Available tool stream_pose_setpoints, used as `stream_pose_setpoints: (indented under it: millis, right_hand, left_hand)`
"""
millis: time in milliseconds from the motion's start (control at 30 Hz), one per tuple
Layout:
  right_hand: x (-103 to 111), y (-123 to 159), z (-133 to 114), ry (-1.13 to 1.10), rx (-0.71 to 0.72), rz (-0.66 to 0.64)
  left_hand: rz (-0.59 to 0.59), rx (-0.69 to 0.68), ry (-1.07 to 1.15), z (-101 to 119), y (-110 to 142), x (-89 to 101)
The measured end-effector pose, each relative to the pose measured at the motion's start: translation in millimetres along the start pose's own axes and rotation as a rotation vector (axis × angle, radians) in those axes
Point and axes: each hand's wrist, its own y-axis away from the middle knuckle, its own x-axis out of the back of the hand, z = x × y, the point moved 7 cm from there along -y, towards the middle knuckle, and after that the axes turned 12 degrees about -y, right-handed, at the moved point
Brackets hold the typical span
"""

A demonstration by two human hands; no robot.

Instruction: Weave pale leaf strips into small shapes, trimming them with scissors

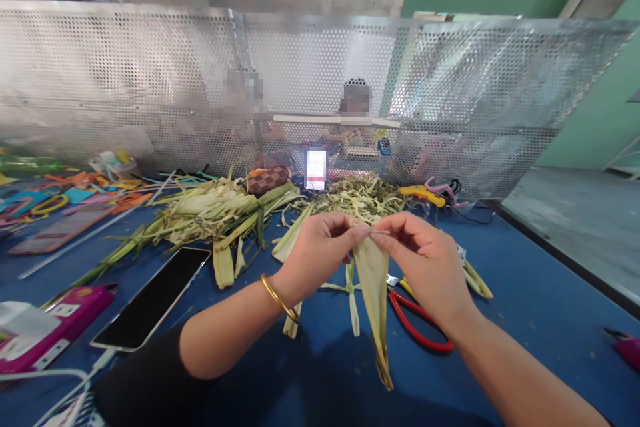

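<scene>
Both hands meet above the middle of the blue table (530, 293). My left hand (317, 247), with a gold bangle at the wrist, pinches the top edge of a pale green leaf strip (375, 293). My right hand (425, 260) pinches the same top edge from the other side. The leaf hangs down from my fingers and tapers to a frayed tip near the front. Red-handled scissors (417, 327) lie on the table just under my right hand.
A pile of long green leaves (210, 213) and a heap of leaf trimmings (363, 197) lie behind my hands. A black phone (150, 297) and a pink box (60, 327) rest at left. A perforated metal screen (150, 87) closes the back; people sit behind it.
</scene>
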Motion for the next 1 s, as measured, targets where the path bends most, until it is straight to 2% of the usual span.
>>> stream_pose_setpoints:
  millis: [233, 700, 867, 1000]
  right_hand:
    - [-1.4, -0.9, 0.0, -0.019, 0.01, -0.033]
    - [0.8, 0.9, -6.1, 0.039, 0.089, -0.032]
    - [-0.7, 1.0, -10.0, 0.081, 0.132, -0.043]
    - [-2.9, 3.0, -13.4, 0.141, 0.189, -0.046]
  left_hand:
    - [-0.036, -0.027, -0.106, 0.8, -1.1, 2.4]
    - [-0.084, -0.027, -0.05, 2.2, -0.9, 0.0]
    - [-0.037, -0.091, -0.228, 6.6, -0.9, 3.9]
    - [0.087, -0.235, -0.48, 22.0, 4.2, 10.3]
